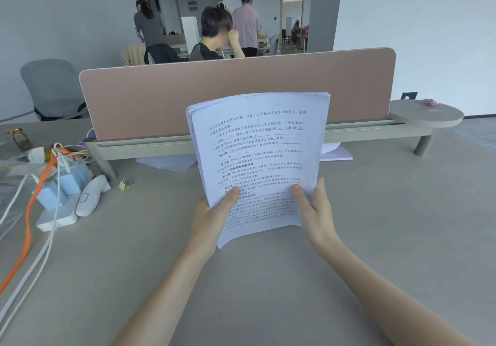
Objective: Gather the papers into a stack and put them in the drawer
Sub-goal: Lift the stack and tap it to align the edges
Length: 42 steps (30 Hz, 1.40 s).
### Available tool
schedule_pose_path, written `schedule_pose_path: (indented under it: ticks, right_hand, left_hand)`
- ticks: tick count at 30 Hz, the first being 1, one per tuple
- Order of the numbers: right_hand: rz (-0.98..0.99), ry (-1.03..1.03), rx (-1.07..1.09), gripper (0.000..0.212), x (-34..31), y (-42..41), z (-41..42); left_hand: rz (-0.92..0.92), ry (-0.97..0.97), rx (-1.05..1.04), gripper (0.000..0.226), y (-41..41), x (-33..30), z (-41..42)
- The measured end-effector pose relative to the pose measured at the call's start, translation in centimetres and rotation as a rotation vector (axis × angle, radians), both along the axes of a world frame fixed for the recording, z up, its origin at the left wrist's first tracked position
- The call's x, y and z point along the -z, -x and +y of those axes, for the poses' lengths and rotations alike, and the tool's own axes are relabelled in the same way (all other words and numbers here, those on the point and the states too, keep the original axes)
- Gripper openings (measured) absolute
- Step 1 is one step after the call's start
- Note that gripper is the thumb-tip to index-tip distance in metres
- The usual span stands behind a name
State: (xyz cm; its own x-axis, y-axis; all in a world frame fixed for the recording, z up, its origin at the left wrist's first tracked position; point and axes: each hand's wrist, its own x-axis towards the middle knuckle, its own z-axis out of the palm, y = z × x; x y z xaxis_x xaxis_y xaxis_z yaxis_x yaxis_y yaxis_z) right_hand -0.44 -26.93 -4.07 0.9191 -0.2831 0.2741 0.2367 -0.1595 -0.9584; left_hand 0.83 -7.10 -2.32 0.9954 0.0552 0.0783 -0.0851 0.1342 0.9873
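Note:
A stack of white printed papers (pixel 259 158) stands upright above the grey desk (pixel 375 225), its lower edge close to the surface. My left hand (pixel 212 217) grips its lower left edge, thumb on the front sheet. My right hand (pixel 314 209) grips the lower right edge the same way. Loose sheets (pixel 166 162) lie flat on the desk behind the stack, under the divider, with more paper (pixel 335 153) at the right. No drawer is in view.
A pink divider panel (pixel 214 96) on a grey rail crosses the desk behind the stack. At the left lie a power strip with plugs (pixel 61 198), orange and white cables (pixel 26 238), a white device and a binder clip (pixel 125 184). People sit and stand beyond the divider.

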Motion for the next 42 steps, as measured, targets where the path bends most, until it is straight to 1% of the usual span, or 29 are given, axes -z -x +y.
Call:
schedule_pose_path:
  ticks: [2,4,8,12,15,18,21,23,26,29,33,36,39,42]
  right_hand:
    - [0.003,-0.013,-0.012,0.029,-0.1,-0.2,0.1]
    - [0.029,-0.016,-0.029,0.032,0.0,-0.5,0.1]
    - [0.080,0.036,-0.020,0.015,0.0,-0.7,-0.1]
    - [0.134,0.051,0.043,0.017,-0.8,-0.1,-0.8]
    - [0.212,0.077,0.038,0.012,-0.8,1.1,-1.7]
    - [0.283,0.088,0.046,0.006,-0.2,2.8,-2.7]
    - [0.357,0.061,0.038,0.014,0.5,5.4,-3.5]
    - [0.382,0.067,0.054,0.021,0.9,7.7,-4.2]
    - [0.402,0.120,0.077,0.025,1.1,11.8,-5.2]
    - [0.410,0.124,0.108,0.028,0.8,16.6,-6.7]
    - [0.411,-0.004,0.163,0.032,0.5,23.8,-9.6]
    - [0.398,-0.102,0.205,0.031,0.0,29.3,-12.0]
    - [0.408,-0.135,0.263,0.030,-0.3,34.8,-14.7]
    - [0.412,-0.169,0.335,0.030,-0.5,40.2,-17.8]
  left_hand:
    - [0.016,0.000,-0.013,0.015,-0.2,0.1,0.1]
    - [0.050,-0.011,-0.021,0.018,-0.2,0.5,0.1]
    - [0.088,-0.041,-0.027,0.011,-0.2,0.4,-0.1]
    - [0.160,-0.099,0.024,0.011,0.4,-0.5,-0.3]
    - [0.216,-0.158,0.073,0.008,1.4,-0.7,-0.5]
    - [0.250,-0.174,0.121,0.013,3.3,-0.7,-0.8]
    - [0.281,-0.131,0.113,0.023,6.0,-0.4,-1.6]
    - [0.293,-0.094,0.095,0.028,8.2,-0.2,-2.4]
    - [0.345,-0.069,0.099,0.032,12.1,-0.3,-3.8]
    - [0.394,-0.062,0.135,0.037,16.4,-0.3,-5.5]
    - [0.409,-0.094,0.151,0.035,22.3,-0.3,-8.2]
    - [0.395,-0.113,0.165,0.045,26.5,-0.3,-11.0]
    - [0.398,-0.096,0.211,0.043,31.1,-0.5,-14.2]
    - [0.398,-0.079,0.306,0.042,35.4,-0.3,-17.7]
